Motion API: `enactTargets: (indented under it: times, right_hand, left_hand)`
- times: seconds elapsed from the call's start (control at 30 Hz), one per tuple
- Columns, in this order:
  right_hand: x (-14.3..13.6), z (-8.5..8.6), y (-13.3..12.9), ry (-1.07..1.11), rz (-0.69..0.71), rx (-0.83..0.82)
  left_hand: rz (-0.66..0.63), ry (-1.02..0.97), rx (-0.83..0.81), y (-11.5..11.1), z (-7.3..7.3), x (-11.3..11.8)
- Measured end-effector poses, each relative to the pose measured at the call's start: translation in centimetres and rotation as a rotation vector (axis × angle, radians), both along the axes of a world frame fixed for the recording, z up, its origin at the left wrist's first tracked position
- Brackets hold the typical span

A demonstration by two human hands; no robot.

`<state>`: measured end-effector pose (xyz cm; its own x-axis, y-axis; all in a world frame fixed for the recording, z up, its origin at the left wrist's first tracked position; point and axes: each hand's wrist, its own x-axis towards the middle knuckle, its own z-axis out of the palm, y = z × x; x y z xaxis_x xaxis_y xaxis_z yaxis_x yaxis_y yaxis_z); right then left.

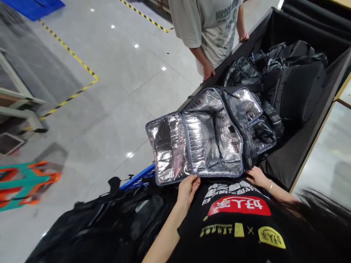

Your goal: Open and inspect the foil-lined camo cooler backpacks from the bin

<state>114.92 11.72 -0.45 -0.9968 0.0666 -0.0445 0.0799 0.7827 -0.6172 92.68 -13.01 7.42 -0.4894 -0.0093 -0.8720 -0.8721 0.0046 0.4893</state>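
A camouflage bag (242, 120) with a shiny silver lining lies open in front of me, its lined flap (170, 146) folded out to the left. My left hand (189, 186) is closed on the bag's near edge, close to where the flap joins. At the near right corner my right hand (257, 177) grips the bag's side, some of its fingers hidden behind the fabric. A smaller silver-lined pocket (248, 104) hangs open on the right side of the bag.
A black-lined bin (293, 157) holds several dark bags (298, 87) at the right. Another person (216, 33) stands at its far side, hands on the rim. Black bags (109, 223) are piled at the lower left by a blue crate edge (139, 177).
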Motion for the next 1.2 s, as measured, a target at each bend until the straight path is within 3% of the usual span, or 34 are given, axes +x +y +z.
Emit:
enactTargets:
  times: [0.13, 0.2, 0.27, 0.3, 0.4, 0.43, 0.57, 0.67, 0.73, 0.8, 0.87, 0.97, 1.03, 1.13, 1.2]
  right_hand:
    - [-1.7, 4.8, 5.2, -0.286, -0.001, -0.13]
    - [-3.4, 7.9, 8.4, -0.252, -0.247, -0.026]
    - [-6.1, 11.0, 10.6, -0.08, -0.55, 0.02]
    - [-7.9, 12.3, 11.2, -0.026, -0.599, -0.016]
    - [-14.1, 14.7, 11.0, -0.009, -0.471, -0.099]
    - [-16.1, 14.9, 10.7, -0.045, -0.435, -0.047]
    - [-21.3, 13.4, 10.7, -0.365, -0.569, 0.149]
    - [-21.0, 11.5, 12.4, -0.467, -0.588, 0.14]
    - [-19.7, 10.5, 13.5, -0.453, -0.59, 0.125]
    - [-18.5, 9.9, 14.2, -0.431, -0.599, 0.114]
    - [-17.4, 10.1, 14.2, -0.407, -0.646, 0.118]
    - [-16.3, 11.8, 12.7, -0.296, -0.732, 0.18]
    - [-15.7, 13.6, 10.5, -0.152, -0.636, 0.165]
    - [-15.3, 16.0, 6.0, 0.045, -0.211, -0.022]
    - [-15.5, 16.5, 3.5, 0.094, -0.052, -0.079]
  left_hand:
    - [-0.063, 0.156, 0.055, 0.7, 0.2, 0.6]
    - [-0.101, 0.23, 0.072, 1.2, 0.2, 0.9]
    - [-0.136, 0.286, 0.081, 1.6, 0.1, 1.1]
    - [-0.153, 0.301, 0.085, 1.9, 0.0, 1.1]
    - [-0.193, 0.283, 0.098, 2.4, 0.0, 1.2]
    - [-0.207, 0.25, 0.106, 2.6, 0.0, 1.1]
    - [-0.286, -0.017, 0.141, 3.4, 0.1, 0.5]
    - [-0.205, -0.185, 0.188, 5.0, -0.2, 0.1]
    - [-0.133, -0.196, 0.245, 6.5, -0.6, 0.2]
    - [-0.131, -0.059, 0.255, 8.0, -0.9, 0.5]
    - [-0.16, 0.21, 0.171, 9.0, -1.1, 0.8]
    - [-0.188, 0.544, 0.013, 9.5, -0.6, 0.4]
    - [-0.201, 0.619, -0.048, 9.6, 0.5, -0.5]
    - [-0.258, 0.754, -0.123, 9.9, 3.3, -1.6]
    - [-0.331, 0.855, -0.165, 10.2, 5.4, -1.8]
